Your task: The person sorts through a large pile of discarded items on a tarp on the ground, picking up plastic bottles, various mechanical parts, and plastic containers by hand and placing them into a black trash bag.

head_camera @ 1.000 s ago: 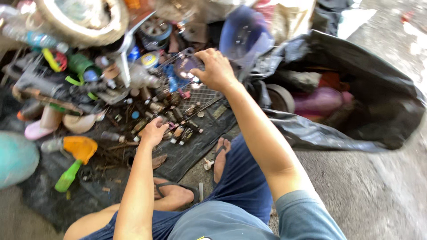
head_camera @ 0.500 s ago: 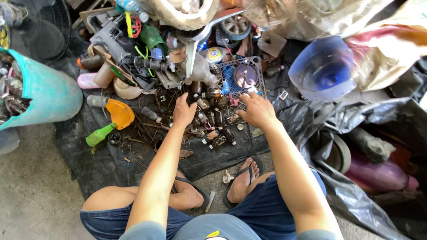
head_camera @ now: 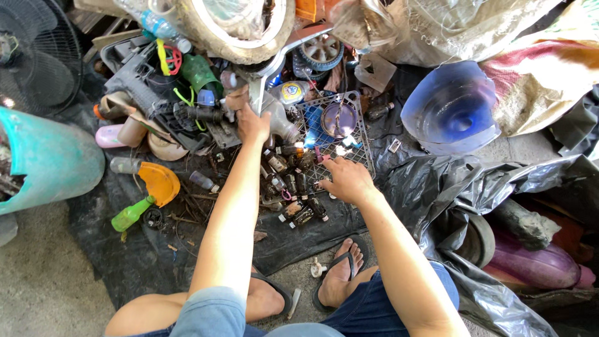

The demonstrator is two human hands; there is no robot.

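The person's left hand [head_camera: 253,125] reaches into the scrap heap at the far edge of the black sheet [head_camera: 137,249], touching a pale plastic bottle [head_camera: 277,118]. The right hand [head_camera: 346,181] rests on small dark bottles [head_camera: 299,209] beside a wire grid [head_camera: 331,134].

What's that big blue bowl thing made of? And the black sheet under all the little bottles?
The blue bowl looks like thin plastic: it is see-through, glossy, and its rim seems jagged, as if broken. The black sheet looks like soft plastic film: it wrinkles, folds and shines in places. The little bottles look like dark glass, though dirt makes that uncertain.
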